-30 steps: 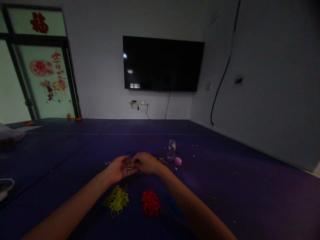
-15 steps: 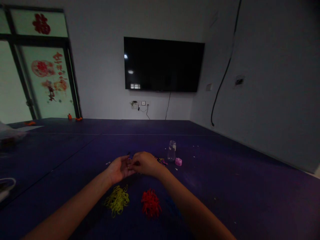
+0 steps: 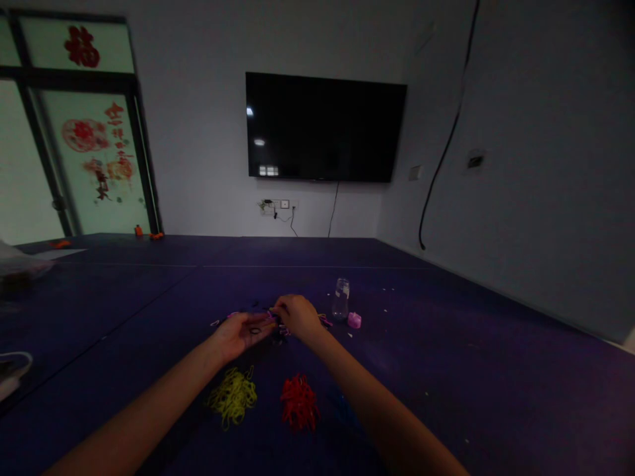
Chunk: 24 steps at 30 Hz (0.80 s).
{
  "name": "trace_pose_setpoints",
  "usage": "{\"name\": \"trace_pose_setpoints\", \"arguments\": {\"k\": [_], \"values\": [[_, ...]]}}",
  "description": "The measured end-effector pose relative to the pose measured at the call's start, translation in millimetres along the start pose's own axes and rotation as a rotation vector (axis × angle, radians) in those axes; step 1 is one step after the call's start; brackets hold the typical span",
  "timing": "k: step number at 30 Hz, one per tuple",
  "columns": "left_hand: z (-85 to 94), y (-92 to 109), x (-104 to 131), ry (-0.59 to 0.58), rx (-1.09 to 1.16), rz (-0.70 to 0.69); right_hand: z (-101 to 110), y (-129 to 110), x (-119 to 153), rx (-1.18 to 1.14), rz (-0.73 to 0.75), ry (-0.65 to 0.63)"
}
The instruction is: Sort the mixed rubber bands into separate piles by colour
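My left hand (image 3: 241, 335) lies palm up with its fingers stretched out, and a small dark elastic band (image 3: 254, 330) rests loosely on them. Just beyond its fingertips, my right hand (image 3: 299, 316) reaches down into a pile of mixed-colour elastic bands (image 3: 284, 330), fingers pinched together. Whatever is between those fingers is too small and dark to make out. Nearer to me lie a heap of yellow-green bands (image 3: 233, 396) and a heap of red bands (image 3: 299, 402). Some blue bands (image 3: 343, 406) show dimly beside my right forearm, which partly covers them.
A clear bottle (image 3: 340, 299) stands open behind my right hand, beside a pink cap (image 3: 354, 320). White scraps dot the purple surface (image 3: 446, 330). A white cable (image 3: 17, 370) and a plastic bag (image 3: 22, 268) sit at the left edge. A television (image 3: 325, 129) hangs ahead.
My right hand has moved off my left fingers, slightly right and onto the mixed pile. The dark band on my left hand is now uncovered. My left hand has opened out flatter.
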<state>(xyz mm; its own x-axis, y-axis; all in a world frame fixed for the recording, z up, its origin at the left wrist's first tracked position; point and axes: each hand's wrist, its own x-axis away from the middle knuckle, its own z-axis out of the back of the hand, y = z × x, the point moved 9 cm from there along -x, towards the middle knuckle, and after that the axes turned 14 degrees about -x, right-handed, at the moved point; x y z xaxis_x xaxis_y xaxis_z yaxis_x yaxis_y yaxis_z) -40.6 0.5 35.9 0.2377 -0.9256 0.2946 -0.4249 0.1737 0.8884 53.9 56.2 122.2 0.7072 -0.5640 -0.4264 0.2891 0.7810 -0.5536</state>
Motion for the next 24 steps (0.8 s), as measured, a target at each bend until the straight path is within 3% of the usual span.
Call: {"name": "trace_pose_setpoints", "arguments": {"k": [6, 13, 18, 24], "values": [[27.6, 16, -10, 0.158, -0.036, -0.21, -6, 23, -3, -0.172, -0.047, 0.023], [55.4, 33, -7, 0.305, -0.126, -0.368, -11, 29, -6, -0.226, -0.043, 0.027], [56.7, 63, 10, 0.364, -0.364, -0.595, -10, 27, -6, -0.213, -0.018, 0.023], [57.0, 63, 6, 0.334, -0.341, -0.587, -7, 19, -4, -0.18, 0.002, 0.025]]}}
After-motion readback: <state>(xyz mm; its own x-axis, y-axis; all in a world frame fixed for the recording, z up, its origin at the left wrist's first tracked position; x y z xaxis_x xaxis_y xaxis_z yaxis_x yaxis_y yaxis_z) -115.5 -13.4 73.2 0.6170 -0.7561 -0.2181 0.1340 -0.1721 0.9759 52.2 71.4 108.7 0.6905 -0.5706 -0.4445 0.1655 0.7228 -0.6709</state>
